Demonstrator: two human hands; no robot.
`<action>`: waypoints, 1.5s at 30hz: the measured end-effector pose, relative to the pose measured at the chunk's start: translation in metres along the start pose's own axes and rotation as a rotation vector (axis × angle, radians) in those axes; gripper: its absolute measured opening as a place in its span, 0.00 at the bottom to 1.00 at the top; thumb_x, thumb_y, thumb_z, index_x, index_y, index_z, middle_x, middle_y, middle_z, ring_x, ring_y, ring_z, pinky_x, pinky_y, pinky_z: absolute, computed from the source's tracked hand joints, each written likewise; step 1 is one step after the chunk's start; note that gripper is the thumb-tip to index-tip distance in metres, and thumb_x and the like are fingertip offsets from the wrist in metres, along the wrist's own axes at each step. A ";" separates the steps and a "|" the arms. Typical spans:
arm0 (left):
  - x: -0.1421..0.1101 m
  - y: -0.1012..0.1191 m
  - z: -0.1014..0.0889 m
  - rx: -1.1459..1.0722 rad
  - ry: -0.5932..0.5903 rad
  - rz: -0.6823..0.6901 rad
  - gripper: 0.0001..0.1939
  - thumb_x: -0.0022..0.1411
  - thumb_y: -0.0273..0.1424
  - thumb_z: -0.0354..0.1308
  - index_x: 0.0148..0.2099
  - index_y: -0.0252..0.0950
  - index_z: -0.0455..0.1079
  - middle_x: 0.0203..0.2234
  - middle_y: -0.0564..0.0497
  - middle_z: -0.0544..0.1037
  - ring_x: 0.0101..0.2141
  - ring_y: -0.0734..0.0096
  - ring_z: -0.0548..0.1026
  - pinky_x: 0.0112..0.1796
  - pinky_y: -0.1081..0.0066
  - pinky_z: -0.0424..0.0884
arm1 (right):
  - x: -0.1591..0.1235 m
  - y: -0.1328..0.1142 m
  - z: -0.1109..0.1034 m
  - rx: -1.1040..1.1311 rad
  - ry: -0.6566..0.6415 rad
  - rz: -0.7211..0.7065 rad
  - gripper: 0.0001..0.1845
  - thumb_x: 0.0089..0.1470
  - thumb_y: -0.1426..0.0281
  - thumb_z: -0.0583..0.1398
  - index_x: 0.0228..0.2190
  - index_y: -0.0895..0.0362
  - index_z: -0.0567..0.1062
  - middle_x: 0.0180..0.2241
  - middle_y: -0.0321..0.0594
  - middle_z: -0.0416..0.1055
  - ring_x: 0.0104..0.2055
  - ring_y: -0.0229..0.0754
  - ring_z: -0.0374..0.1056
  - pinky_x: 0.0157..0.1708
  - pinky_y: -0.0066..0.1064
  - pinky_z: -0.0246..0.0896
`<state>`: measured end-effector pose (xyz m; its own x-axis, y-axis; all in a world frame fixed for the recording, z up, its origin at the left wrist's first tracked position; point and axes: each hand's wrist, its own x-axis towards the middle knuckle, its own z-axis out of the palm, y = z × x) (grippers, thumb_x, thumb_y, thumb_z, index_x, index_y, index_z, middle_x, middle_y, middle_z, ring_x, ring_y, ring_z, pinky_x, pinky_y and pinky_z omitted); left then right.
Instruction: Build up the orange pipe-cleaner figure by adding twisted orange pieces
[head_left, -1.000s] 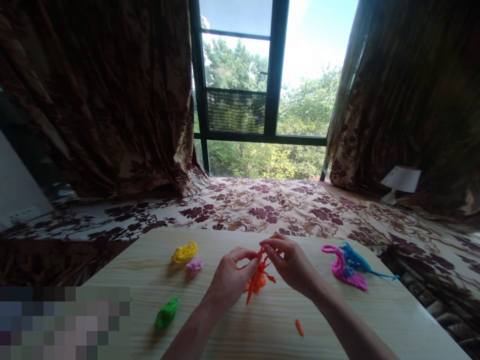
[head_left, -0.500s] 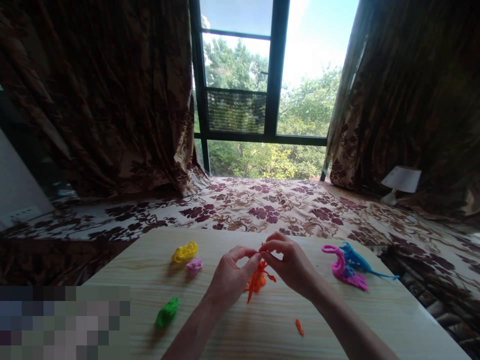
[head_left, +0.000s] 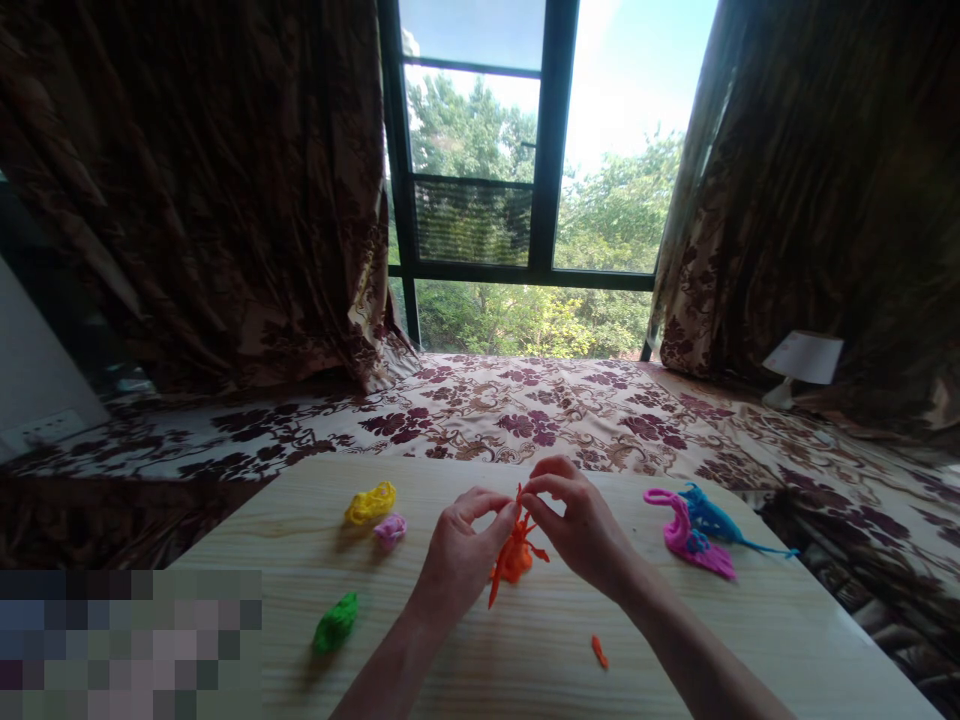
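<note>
An orange modelling clay figure (head_left: 516, 563) with several thin strands sticking out stands at the middle of the table, between my hands. My left hand (head_left: 459, 545) pinches a thin upper strand of it between thumb and index finger. From the other side, my right hand (head_left: 577, 520) has thumb and fingertips closed at the same strand, whose tip points up between the two hands. A long orange piece hangs down below my left fingertips. A small loose bit of orange clay (head_left: 599, 652) lies nearer to me, on the right.
On the light wooden table (head_left: 480, 670) are yellow clay (head_left: 371, 503), pale pink clay (head_left: 390, 531) and green clay (head_left: 336, 622) at left. A magenta clay piece (head_left: 682, 535) overlaps blue clay (head_left: 712, 520) at right. Beyond lies a flowered cloth (head_left: 525, 400); a lamp (head_left: 804, 357) stands right.
My right hand has shifted slightly up and away from my left, so more of the strand's upright tip shows. The long hanging orange piece has swung a little left.
</note>
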<state>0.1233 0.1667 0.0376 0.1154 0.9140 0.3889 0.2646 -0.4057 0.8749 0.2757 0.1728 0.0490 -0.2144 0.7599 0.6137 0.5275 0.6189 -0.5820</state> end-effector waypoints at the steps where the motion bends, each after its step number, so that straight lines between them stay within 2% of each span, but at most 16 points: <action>1: 0.000 0.000 0.000 -0.009 0.000 -0.001 0.12 0.57 0.37 0.52 0.33 0.37 0.74 0.29 0.52 0.75 0.35 0.69 0.73 0.39 0.73 0.66 | 0.001 0.000 0.000 0.008 0.025 0.004 0.05 0.52 0.72 0.57 0.28 0.55 0.74 0.35 0.39 0.66 0.37 0.38 0.64 0.37 0.31 0.61; 7: -0.001 -0.002 -0.001 0.001 -0.013 -0.045 0.12 0.56 0.37 0.53 0.32 0.36 0.74 0.30 0.52 0.76 0.35 0.68 0.73 0.40 0.72 0.66 | 0.007 0.006 -0.009 0.044 0.141 0.123 0.08 0.54 0.70 0.53 0.29 0.56 0.72 0.36 0.40 0.66 0.34 0.37 0.64 0.32 0.29 0.62; 12: -0.002 0.002 -0.004 -0.003 -0.045 -0.100 0.16 0.58 0.38 0.49 0.40 0.37 0.73 0.32 0.51 0.77 0.38 0.67 0.73 0.42 0.70 0.66 | 0.008 0.010 -0.013 0.066 0.144 0.161 0.08 0.54 0.69 0.53 0.29 0.57 0.71 0.33 0.39 0.68 0.32 0.37 0.65 0.30 0.28 0.62; 16: -0.001 0.003 -0.007 -0.006 -0.072 -0.137 0.16 0.58 0.38 0.48 0.41 0.37 0.73 0.32 0.51 0.77 0.38 0.66 0.73 0.42 0.70 0.66 | 0.008 0.010 -0.013 0.068 0.140 0.169 0.08 0.54 0.69 0.53 0.28 0.57 0.72 0.31 0.38 0.68 0.31 0.37 0.65 0.30 0.27 0.62; 24: 0.000 -0.001 -0.006 0.019 -0.092 -0.060 0.10 0.55 0.34 0.53 0.35 0.38 0.74 0.34 0.52 0.76 0.38 0.68 0.73 0.42 0.72 0.65 | 0.008 0.011 -0.014 0.071 0.138 0.169 0.08 0.54 0.68 0.54 0.29 0.56 0.72 0.30 0.38 0.69 0.31 0.37 0.65 0.30 0.28 0.62; 32: 0.001 -0.004 -0.006 0.027 -0.073 -0.045 0.10 0.53 0.36 0.55 0.34 0.38 0.75 0.32 0.50 0.76 0.38 0.67 0.73 0.42 0.71 0.66 | 0.007 0.012 -0.014 0.081 0.131 0.166 0.08 0.54 0.68 0.54 0.27 0.56 0.72 0.29 0.37 0.68 0.30 0.37 0.65 0.30 0.28 0.61; 39: 0.004 0.002 -0.017 0.047 0.008 -0.096 0.13 0.55 0.38 0.53 0.38 0.39 0.74 0.37 0.53 0.78 0.42 0.67 0.72 0.46 0.69 0.64 | 0.008 0.012 -0.016 0.112 0.108 0.174 0.09 0.54 0.68 0.53 0.29 0.56 0.73 0.30 0.37 0.69 0.30 0.36 0.65 0.28 0.26 0.60; 45: 0.012 -0.010 -0.033 0.057 0.210 -0.170 0.16 0.55 0.41 0.52 0.37 0.36 0.73 0.34 0.51 0.79 0.40 0.63 0.73 0.44 0.68 0.64 | -0.007 0.010 -0.023 0.090 0.064 0.226 0.09 0.54 0.67 0.54 0.27 0.56 0.72 0.25 0.35 0.68 0.26 0.36 0.62 0.26 0.26 0.57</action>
<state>0.0907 0.1816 0.0428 -0.1350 0.9462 0.2940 0.3172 -0.2398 0.9175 0.3015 0.1696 0.0511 -0.0458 0.8685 0.4935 0.4804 0.4523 -0.7514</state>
